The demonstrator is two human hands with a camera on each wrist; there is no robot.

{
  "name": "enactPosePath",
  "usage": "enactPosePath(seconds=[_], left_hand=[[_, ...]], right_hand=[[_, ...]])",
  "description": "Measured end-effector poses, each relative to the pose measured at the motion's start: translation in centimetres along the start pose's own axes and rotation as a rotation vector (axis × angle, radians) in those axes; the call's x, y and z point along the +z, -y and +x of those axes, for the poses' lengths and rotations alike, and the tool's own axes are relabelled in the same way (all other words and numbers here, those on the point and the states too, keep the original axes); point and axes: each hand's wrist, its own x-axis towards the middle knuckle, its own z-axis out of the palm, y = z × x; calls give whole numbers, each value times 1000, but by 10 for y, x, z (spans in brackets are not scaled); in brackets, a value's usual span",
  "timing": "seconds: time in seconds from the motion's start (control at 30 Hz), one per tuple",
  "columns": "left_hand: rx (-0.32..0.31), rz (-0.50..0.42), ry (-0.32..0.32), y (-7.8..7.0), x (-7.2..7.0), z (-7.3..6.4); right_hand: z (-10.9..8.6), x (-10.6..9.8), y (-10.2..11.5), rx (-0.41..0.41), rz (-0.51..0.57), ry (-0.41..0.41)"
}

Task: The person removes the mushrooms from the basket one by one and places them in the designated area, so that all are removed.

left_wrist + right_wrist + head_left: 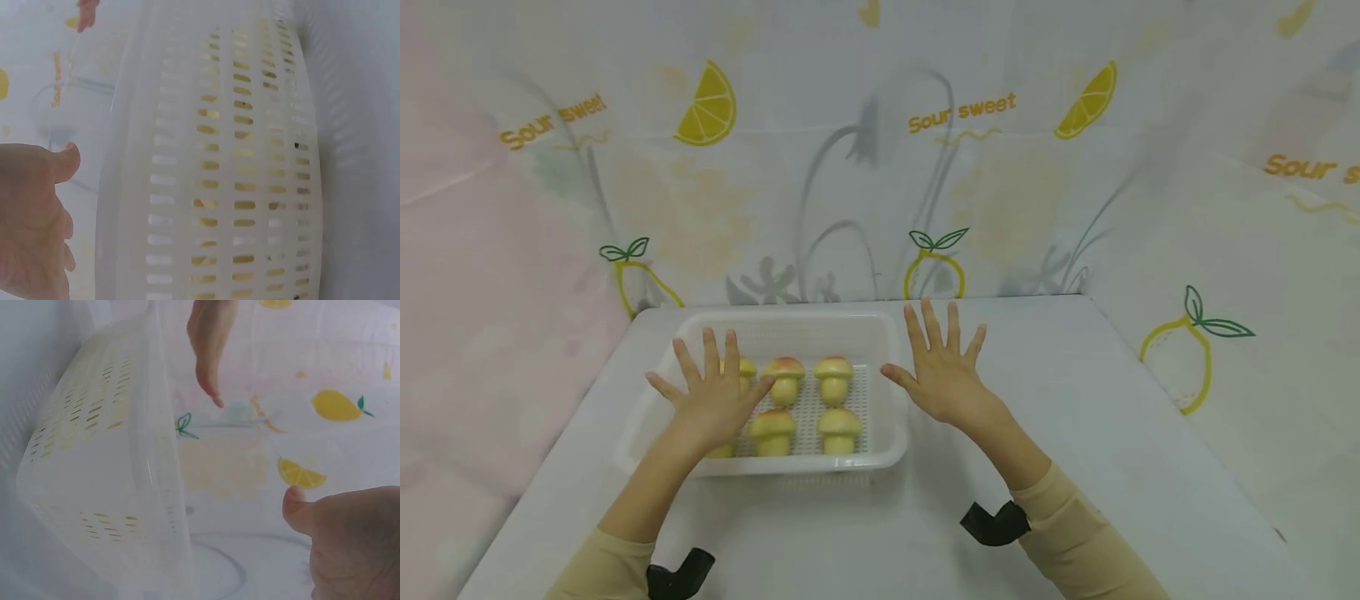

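Observation:
My left hand [711, 408] is held palm down with fingers spread above the left part of a white plastic basket [891, 433]. It covers some of the mushroom-shaped pieces inside. Those in plain sight include a yellow mushroom-shaped piece with a reddish cap [785, 379] and a paler one [838, 429] at the front right. Beside the basket's right rim, my right hand [947, 383] is also spread, holding nothing. In the left wrist view the slotted basket wall [181, 187] stands beside my left hand [34, 219]. The right wrist view shows my right hand [356, 537] apart from the basket.
The basket stands on a white table [1075, 433]. Behind it hangs a pale cloth backdrop [865, 167] printed with lemons and lettering; similar cloth lines both sides. Black straps [996, 523] sit at the wrists near the beige sleeves [1082, 533].

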Motion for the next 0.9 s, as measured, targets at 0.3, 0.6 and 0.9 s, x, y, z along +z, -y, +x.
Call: enactPosePath(seconds=[0.3, 0.6, 0.9], left_hand=[[74, -42, -134, 34, -8, -8], [147, 63, -329, 70, -7, -14], [76, 104, -309, 101, -1, -25]], right_hand=[[0, -1, 7, -78, 9, -99], [-1, -4, 13, -183, 105, -283], [-2, -3, 17, -207, 172, -364]])
